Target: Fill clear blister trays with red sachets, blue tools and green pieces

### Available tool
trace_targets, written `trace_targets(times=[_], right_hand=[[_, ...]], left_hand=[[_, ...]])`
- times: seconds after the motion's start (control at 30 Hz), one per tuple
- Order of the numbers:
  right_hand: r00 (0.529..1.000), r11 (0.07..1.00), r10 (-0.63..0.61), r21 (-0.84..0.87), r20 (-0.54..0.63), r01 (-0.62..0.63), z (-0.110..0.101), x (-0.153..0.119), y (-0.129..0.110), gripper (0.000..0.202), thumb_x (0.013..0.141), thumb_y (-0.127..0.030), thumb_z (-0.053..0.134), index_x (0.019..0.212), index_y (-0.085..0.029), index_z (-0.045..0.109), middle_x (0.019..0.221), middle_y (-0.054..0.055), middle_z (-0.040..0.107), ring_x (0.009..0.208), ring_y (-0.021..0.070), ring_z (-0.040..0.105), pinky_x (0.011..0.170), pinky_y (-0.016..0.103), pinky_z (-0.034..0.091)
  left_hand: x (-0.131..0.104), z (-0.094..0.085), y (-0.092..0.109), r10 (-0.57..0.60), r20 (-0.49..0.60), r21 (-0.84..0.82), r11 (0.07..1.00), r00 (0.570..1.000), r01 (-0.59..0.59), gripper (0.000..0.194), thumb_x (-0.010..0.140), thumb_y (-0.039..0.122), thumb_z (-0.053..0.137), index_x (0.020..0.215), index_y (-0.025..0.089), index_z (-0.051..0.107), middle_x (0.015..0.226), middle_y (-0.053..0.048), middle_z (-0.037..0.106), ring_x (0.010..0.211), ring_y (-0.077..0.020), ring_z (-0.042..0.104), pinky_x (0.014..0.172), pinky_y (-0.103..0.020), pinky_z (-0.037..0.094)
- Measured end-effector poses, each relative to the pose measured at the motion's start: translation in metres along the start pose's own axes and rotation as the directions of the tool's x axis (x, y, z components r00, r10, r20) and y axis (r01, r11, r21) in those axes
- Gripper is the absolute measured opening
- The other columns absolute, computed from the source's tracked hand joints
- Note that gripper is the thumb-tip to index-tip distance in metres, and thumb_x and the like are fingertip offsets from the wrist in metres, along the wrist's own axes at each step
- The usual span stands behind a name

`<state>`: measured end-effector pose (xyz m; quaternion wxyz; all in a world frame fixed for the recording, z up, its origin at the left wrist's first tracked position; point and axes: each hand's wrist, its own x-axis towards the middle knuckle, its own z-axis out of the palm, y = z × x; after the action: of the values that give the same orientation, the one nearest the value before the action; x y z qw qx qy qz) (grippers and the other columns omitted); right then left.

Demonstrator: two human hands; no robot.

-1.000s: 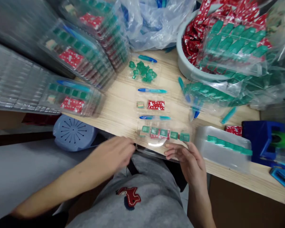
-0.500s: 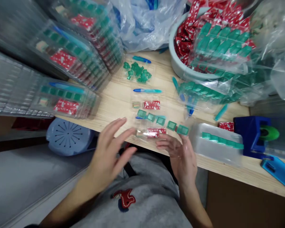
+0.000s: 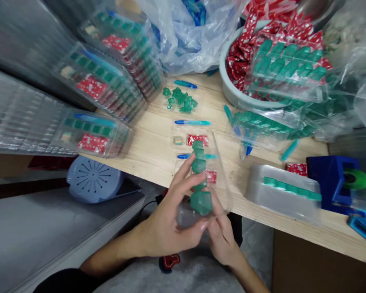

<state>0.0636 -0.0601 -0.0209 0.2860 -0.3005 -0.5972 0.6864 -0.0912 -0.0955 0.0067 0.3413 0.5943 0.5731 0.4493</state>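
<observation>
A clear blister pack (image 3: 205, 179) is being held on edge above the table's near edge by both hands. The left hand (image 3: 167, 219) is being kept with its fingers (image 3: 186, 169) spread along the pack's left face and its thumb pressed at the lower end, so the pack is being clamped. The right hand (image 3: 222, 236) is being kept under the pack, fingers curled up against its bottom; how tightly they are closed cannot be told.

A row of green tiles (image 3: 199, 171) is being carried inside the pack, with a red packet (image 3: 211, 176) beside them. Beneath it, an open tray (image 3: 183, 134) is lying on the table (image 3: 152, 142) with a blue pen (image 3: 192, 122), a red packet and a small block in it. Filled packs (image 3: 110, 81) are being kept stacked at the left. A grey basin (image 3: 232, 89) is being used for red packets, and green tile strips are lying bagged (image 3: 280, 65) over it.
</observation>
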Motion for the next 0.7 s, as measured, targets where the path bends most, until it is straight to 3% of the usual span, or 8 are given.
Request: trace_targets(times=[0.07,0.13,0.2,0.3,0.4,0.47,0.57,0.7], right_hand=[[0.998,0.996,-0.055,-0.075,-0.031,0.052,-0.005,0.002,0.003,0.048,0.097,-0.036,0.050,0.144,-0.043,0.042,0.155,-0.003,0.039,0.145,0.0214,0.034,0.120,0.046,0.028],[0.979,0.985,-0.086,-0.165,-0.187,0.055,-0.011,0.005,0.008,0.049,0.095,-0.028,0.054,0.142,-0.040,0.045,0.153,-0.001,0.041,0.145,0.0213,0.034,0.120,0.047,0.028],[0.932,0.976,-0.062,-0.218,-0.358,-0.019,-0.019,0.010,0.012,0.046,0.095,-0.027,0.055,0.139,-0.036,0.050,0.150,0.002,0.045,0.141,0.0215,0.038,0.119,0.048,0.028],[0.888,0.980,0.066,-0.140,-0.455,-0.145,-0.029,0.021,0.016,0.039,0.094,-0.034,0.056,0.133,-0.031,0.057,0.133,0.005,0.061,0.120,0.0202,0.059,0.106,0.044,0.046],[0.884,0.976,0.156,-0.066,-0.441,-0.205,-0.037,0.032,0.016,0.036,0.089,-0.036,0.062,0.124,-0.027,0.064,0.093,0.001,0.073,0.081,0.0151,0.066,0.079,0.034,0.056],[0.869,0.975,0.169,-0.051,-0.464,-0.217,-0.043,0.038,0.019,0.036,0.086,-0.034,0.065,0.121,-0.025,0.065,0.075,-0.002,0.068,0.066,0.0120,0.061,0.068,0.030,0.054],[0.842,0.971,0.175,-0.050,-0.510,-0.233,-0.050,0.044,0.029,0.038,0.082,-0.035,0.068,0.118,-0.021,0.064,0.070,-0.003,0.065,0.062,0.0112,0.058,0.064,0.028,0.051],[0.803,0.943,0.135,-0.174,-0.581,-0.285,-0.053,0.049,0.042,0.033,0.081,-0.038,0.066,0.108,-0.018,0.066,0.078,0.002,0.067,0.067,0.0133,0.059,0.065,0.029,0.050]], left_hand=[[-0.005,-0.008,-0.005,-0.040,-0.034,-0.191,0.981,0.999,0.033,0.051,0.096,0.042,0.046,0.145,0.036,0.030,0.161,-0.010,0.026,0.148,-0.0306,0.025,0.112,-0.059,0.038],[-0.004,-0.018,-0.010,-0.098,-0.049,-0.402,0.913,0.994,0.070,0.049,0.096,0.054,0.041,0.142,0.041,0.032,0.154,-0.007,0.040,0.142,-0.0293,0.038,0.108,-0.059,0.043],[0.002,-0.026,-0.015,-0.162,-0.006,-0.537,0.833,0.987,0.133,0.050,0.095,0.060,0.032,0.142,0.043,0.033,0.143,-0.006,0.055,0.134,-0.0285,0.050,0.102,-0.059,0.049],[0.012,-0.029,-0.023,-0.280,0.133,-0.559,0.771,0.951,0.305,0.065,0.093,0.065,0.010,0.146,0.035,0.031,0.127,-0.012,0.066,0.123,-0.0293,0.060,0.091,-0.057,0.056],[0.014,-0.021,-0.037,-0.368,0.180,-0.469,0.783,0.912,0.408,0.078,0.090,0.068,0.000,0.147,0.026,0.033,0.128,-0.017,0.064,0.113,-0.0287,0.066,0.082,-0.049,0.059],[0.009,-0.013,-0.050,-0.416,0.078,-0.391,0.823,0.906,0.412,0.068,0.094,0.066,0.017,0.142,0.025,0.041,0.132,-0.016,0.061,0.101,-0.0253,0.070,0.079,-0.044,0.060],[0.000,-0.002,-0.068,-0.491,-0.139,-0.277,0.853,0.860,0.442,0.048,0.093,0.049,0.049,0.133,0.023,0.051,0.123,-0.012,0.066,0.093,-0.0194,0.069,0.079,-0.035,0.059],[-0.001,0.005,-0.081,-0.486,-0.270,-0.163,0.874,0.831,0.458,0.045,0.089,0.035,0.058,0.130,0.020,0.053,0.112,-0.008,0.068,0.099,-0.0171,0.065,0.084,-0.032,0.055]])
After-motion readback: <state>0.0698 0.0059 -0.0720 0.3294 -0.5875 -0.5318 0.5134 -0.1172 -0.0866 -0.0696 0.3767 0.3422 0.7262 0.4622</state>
